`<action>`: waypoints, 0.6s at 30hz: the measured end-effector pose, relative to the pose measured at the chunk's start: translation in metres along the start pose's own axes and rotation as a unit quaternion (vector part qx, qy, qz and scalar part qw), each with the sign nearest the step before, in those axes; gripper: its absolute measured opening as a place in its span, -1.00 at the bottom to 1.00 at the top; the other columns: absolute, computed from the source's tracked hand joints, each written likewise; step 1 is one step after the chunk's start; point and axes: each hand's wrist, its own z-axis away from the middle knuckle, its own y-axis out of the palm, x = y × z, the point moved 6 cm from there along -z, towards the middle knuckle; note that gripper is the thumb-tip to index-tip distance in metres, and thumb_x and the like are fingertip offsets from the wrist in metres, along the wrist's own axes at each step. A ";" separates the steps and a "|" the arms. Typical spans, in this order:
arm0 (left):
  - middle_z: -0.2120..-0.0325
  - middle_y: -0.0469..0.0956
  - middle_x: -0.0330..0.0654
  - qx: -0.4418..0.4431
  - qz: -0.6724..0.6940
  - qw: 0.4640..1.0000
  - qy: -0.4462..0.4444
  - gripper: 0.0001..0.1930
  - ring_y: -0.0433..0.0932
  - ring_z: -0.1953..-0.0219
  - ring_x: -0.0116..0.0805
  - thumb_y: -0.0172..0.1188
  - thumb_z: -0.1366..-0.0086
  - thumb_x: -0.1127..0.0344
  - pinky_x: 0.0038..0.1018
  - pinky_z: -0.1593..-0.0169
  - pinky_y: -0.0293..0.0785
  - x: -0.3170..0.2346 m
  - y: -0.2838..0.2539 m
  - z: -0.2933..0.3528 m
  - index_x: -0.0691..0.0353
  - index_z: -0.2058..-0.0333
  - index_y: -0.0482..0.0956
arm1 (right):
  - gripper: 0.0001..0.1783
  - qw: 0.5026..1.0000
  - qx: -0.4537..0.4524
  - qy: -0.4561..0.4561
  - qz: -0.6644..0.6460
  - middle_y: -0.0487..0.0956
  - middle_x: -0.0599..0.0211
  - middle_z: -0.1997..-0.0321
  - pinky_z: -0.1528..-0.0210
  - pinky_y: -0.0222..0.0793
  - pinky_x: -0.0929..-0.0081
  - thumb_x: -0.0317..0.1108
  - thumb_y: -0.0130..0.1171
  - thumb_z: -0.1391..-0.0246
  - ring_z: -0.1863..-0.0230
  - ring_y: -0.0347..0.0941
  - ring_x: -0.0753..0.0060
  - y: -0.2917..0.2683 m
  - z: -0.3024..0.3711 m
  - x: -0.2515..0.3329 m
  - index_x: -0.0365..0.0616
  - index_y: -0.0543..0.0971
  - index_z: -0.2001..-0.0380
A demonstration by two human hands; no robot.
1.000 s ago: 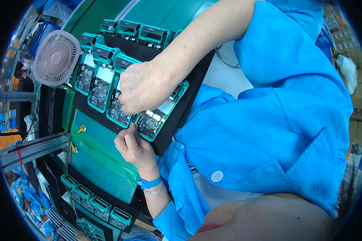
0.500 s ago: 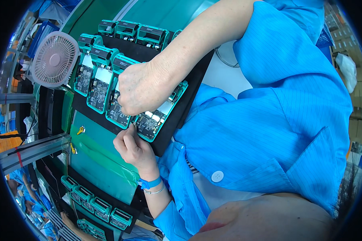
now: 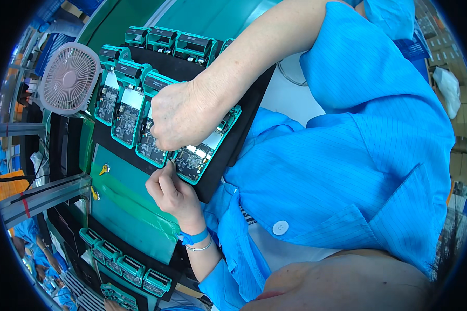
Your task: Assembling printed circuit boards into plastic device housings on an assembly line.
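Note:
Several teal housings with bare circuit boards stand on a black mat [image 3: 120, 151]. My right hand [image 3: 184, 115] is curled into a fist over a middle housing [image 3: 151, 150], hiding part of its board; what its fingers hold, if anything, is hidden. Just below, my left hand [image 3: 174, 193] pinches with thumb and forefinger at the near ends of that housing and the adjoining one [image 3: 193, 161]. Anything between those fingertips is too small to make out. A blue wrist strap [image 3: 194, 237] and a thin bracelet circle my left wrist.
A pink fan [image 3: 70, 78] stands at the left beside the housings. Yellow fittings [image 3: 104, 169] sit on the green surface [image 3: 135, 189]. More teal housings [image 3: 131, 268] line the lower left, where a co-worker's hand [image 3: 112, 306] shows. A metal rail [image 3: 46, 193] crosses the left.
My two hands stay almost where they were. At the lower left, a co-worker's forearm has drawn downward, leaving the hand near a teal housing.

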 end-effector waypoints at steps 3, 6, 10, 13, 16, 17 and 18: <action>0.30 0.50 -0.11 0.003 -0.005 1.000 -0.011 -0.81 0.58 0.30 -0.26 0.31 -0.19 0.71 -0.37 0.31 0.53 0.002 0.000 0.002 0.31 0.26 0.65 | -0.81 1.000 -0.009 -0.018 -0.005 0.71 0.22 0.37 0.37 0.65 0.24 -0.32 0.31 0.06 0.29 0.72 0.18 -0.002 -0.002 0.001 -0.17 0.68 0.35; 0.30 0.50 -0.11 -0.001 0.003 1.000 -0.003 -0.80 0.58 0.29 -0.27 0.30 -0.18 0.72 -0.38 0.31 0.54 0.001 0.002 0.000 0.31 0.26 0.65 | -0.82 1.000 -0.020 -0.010 -0.003 0.71 0.21 0.37 0.39 0.64 0.25 -0.32 0.32 0.07 0.30 0.72 0.18 -0.003 0.001 0.001 -0.16 0.70 0.38; 0.30 0.50 -0.11 0.001 -0.011 1.000 -0.002 -0.79 0.58 0.29 -0.26 0.30 -0.17 0.73 -0.37 0.30 0.54 0.001 0.001 0.000 0.31 0.25 0.65 | -0.84 1.000 -0.013 -0.015 -0.007 0.72 0.21 0.41 0.40 0.63 0.25 -0.32 0.31 0.08 0.32 0.71 0.17 -0.009 0.002 0.001 -0.17 0.71 0.42; 0.30 0.50 -0.11 -0.004 -0.017 1.000 -0.001 -0.78 0.58 0.29 -0.26 0.31 -0.17 0.73 -0.36 0.30 0.54 0.000 -0.001 0.004 0.31 0.25 0.65 | -0.84 1.000 -0.010 -0.019 -0.007 0.72 0.21 0.42 0.41 0.62 0.25 -0.33 0.31 0.09 0.33 0.71 0.16 -0.011 0.001 0.005 -0.16 0.72 0.43; 0.29 0.49 -0.11 0.010 -0.007 1.000 0.001 -0.76 0.58 0.26 -0.23 0.30 -0.16 0.72 -0.34 0.25 0.54 0.002 0.002 0.002 0.31 0.22 0.66 | -0.85 1.000 -0.025 -0.016 -0.011 0.72 0.20 0.43 0.42 0.61 0.23 -0.33 0.30 0.09 0.34 0.71 0.16 -0.010 0.005 0.002 -0.16 0.72 0.45; 0.27 0.49 -0.11 0.016 -0.001 1.000 -0.006 -0.74 0.58 0.22 -0.19 0.29 -0.16 0.72 -0.32 0.21 0.54 0.003 0.002 0.004 0.31 0.19 0.68 | -0.85 0.999 -0.034 -0.024 -0.006 0.72 0.20 0.44 0.43 0.60 0.23 -0.33 0.30 0.09 0.34 0.71 0.16 -0.012 0.006 0.004 -0.16 0.73 0.45; 0.27 0.49 -0.11 0.017 -0.001 1.000 -0.004 -0.74 0.58 0.22 -0.19 0.29 -0.16 0.72 -0.32 0.21 0.54 0.003 0.002 0.004 0.31 0.19 0.68 | -0.85 0.999 -0.035 -0.021 -0.005 0.72 0.20 0.44 0.43 0.60 0.23 -0.33 0.30 0.09 0.34 0.71 0.16 -0.012 0.006 0.004 -0.16 0.73 0.45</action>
